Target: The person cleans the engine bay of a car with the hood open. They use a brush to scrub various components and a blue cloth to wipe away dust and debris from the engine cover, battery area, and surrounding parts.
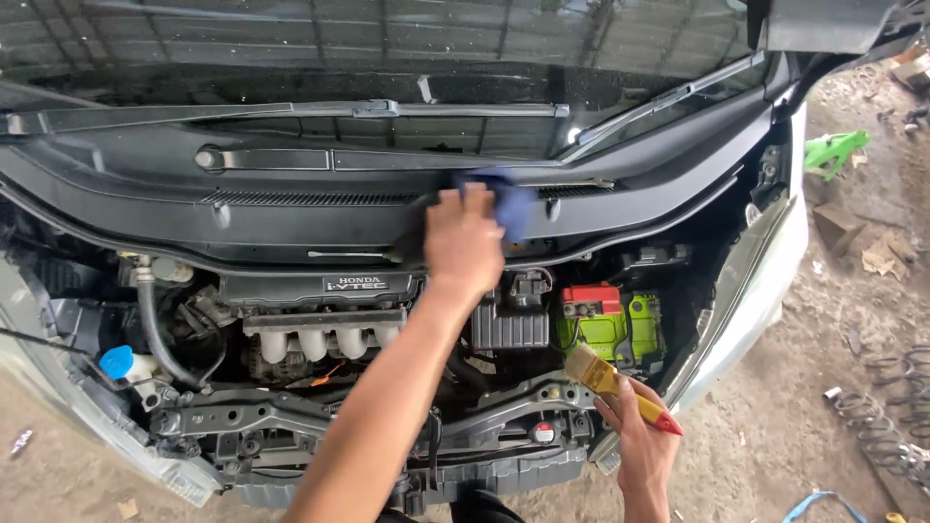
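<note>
I look down into the open engine bay of a car. My left hand point(463, 247) reaches forward and presses a blue cloth point(511, 205) against the black plastic cowl panel point(291, 208) below the windshield. My right hand point(639, 441) hangs low at the right front corner of the bay and grips a flat paintbrush point(608, 380) with a yellow handle, a red tip and pale bristles pointing up-left. The brush sits just above the front crossmember point(291, 416), near a green battery point(610, 327) with a red terminal cover.
The engine with its intake manifold point(325, 334) fills the middle of the bay, and a blue reservoir cap point(116, 361) is at the left. Wiper arms point(291, 109) lie across the windshield base. Coil springs point(886, 416), a green part point(833, 150) and debris lie on the dirt floor at the right.
</note>
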